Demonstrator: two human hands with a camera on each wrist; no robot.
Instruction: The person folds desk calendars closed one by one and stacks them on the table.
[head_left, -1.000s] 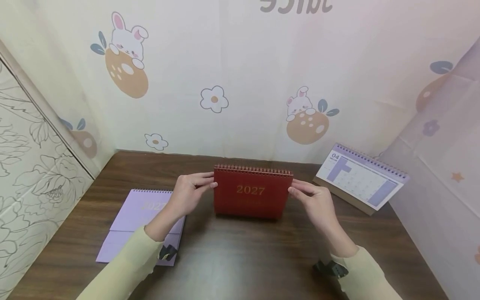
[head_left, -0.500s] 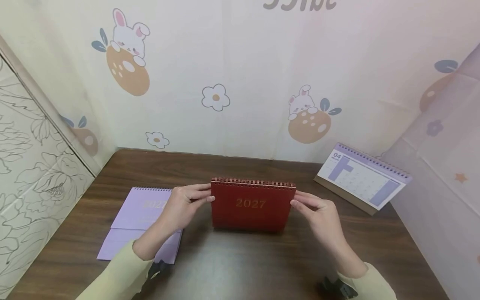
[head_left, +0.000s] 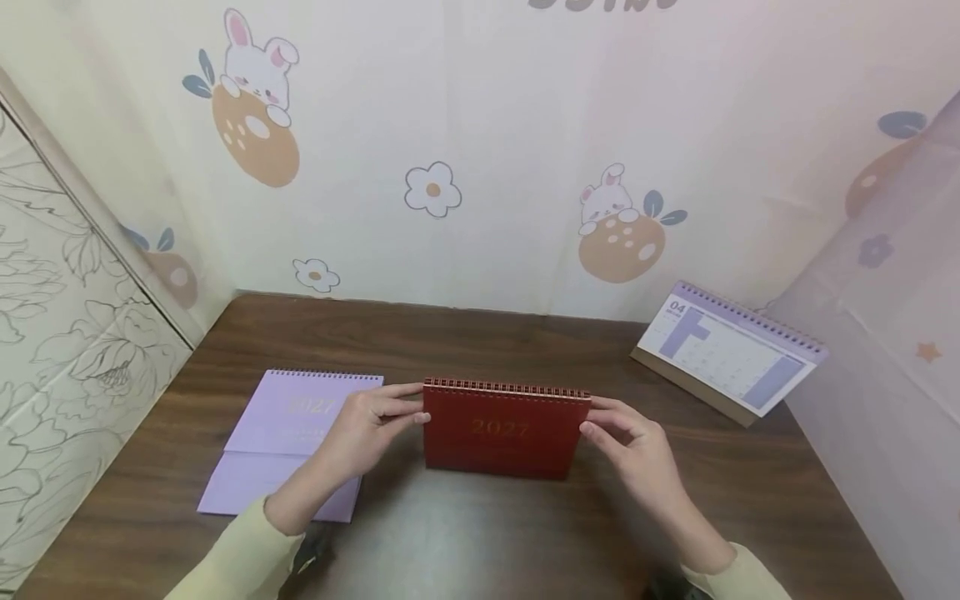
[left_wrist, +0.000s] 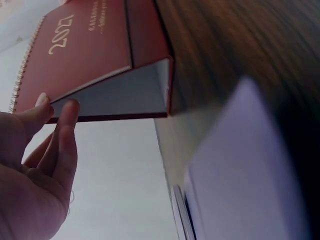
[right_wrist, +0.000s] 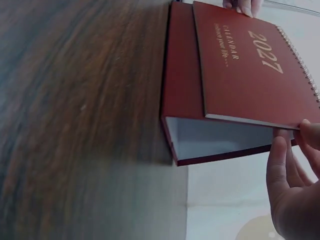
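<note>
A red spiral-bound desk calendar [head_left: 506, 437] with "2027" in gold stands upright like a tent in the middle of the table. My left hand [head_left: 369, 429] pinches its left edge near the top, the thumb on the front cover and fingers behind. On the opposite edge my right hand [head_left: 637, 450] grips the same way, thumb in front. Both wrist views show the hollow triangular side of the red calendar [right_wrist: 250, 75]; its base is at the tabletop, though I cannot tell whether it touches. Partly behind my left hand and forearm lies a purple 2027 calendar [head_left: 262, 425].
A white and purple desk calendar [head_left: 727, 354] showing "04" stands angled at the back right. The dark wood table [head_left: 480, 533] meets a patterned cloth wall [head_left: 510, 242] at the back, with more cloth on both sides.
Both hands have brought the red calendar toward me, away from the back wall, keeping it upright. The purple calendar and the white and purple one stay in place; the head view shifts slightly.
</note>
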